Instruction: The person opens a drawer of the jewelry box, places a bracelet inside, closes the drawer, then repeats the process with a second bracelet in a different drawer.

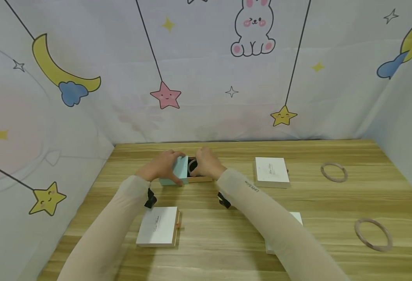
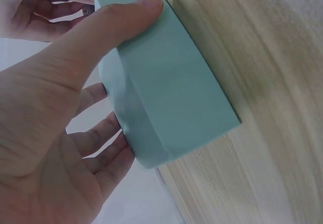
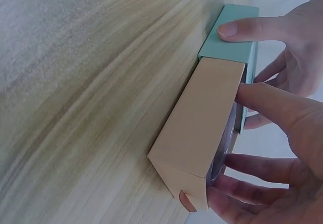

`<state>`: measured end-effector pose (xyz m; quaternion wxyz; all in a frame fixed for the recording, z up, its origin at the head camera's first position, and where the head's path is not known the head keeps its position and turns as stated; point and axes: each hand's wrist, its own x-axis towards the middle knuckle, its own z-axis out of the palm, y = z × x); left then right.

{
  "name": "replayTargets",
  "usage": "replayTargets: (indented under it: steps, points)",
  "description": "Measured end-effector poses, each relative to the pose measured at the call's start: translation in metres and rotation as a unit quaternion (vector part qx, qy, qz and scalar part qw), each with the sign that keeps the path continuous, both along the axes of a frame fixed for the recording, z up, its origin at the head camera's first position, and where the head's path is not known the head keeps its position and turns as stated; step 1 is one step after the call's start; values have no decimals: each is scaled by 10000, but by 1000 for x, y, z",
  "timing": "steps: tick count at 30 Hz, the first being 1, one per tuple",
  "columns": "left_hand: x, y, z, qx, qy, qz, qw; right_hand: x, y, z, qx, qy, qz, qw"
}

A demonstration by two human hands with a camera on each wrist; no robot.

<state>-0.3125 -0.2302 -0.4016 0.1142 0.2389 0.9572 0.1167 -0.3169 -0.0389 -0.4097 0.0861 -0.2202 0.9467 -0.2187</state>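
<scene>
Lying nearest you, a white box [image 1: 157, 226] sits at 7 o'clock. Beyond it, your left hand [image 1: 160, 166] wraps thumb and fingers around the teal sleeve [image 1: 176, 171], while your right hand [image 1: 207, 164] grips the tan drawer [image 3: 202, 128] holding a bangle [image 1: 192, 168], at the table's [image 1: 227, 242] 12 o'clock.

Ring [image 1: 192, 167] in drawer [image 3: 202, 133] mostly hidden behind right hand [image 1: 207, 163]; only a pale arc showed. Drawer's interior screened by both hands. White box [image 1: 282, 234] at near right largely covered by right forearm. Print on white box lids too small to read. Left wrist view cut off the left hand [image 2: 55, 133] at bottom and left edge.
</scene>
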Motion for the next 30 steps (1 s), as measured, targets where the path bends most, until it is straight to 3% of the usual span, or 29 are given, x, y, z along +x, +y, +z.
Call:
replayTargets:
  steps: [30]
  points:
    - [3, 1, 3, 22, 17, -51, 10000, 6, -1, -1, 23, 163, -51, 9999]
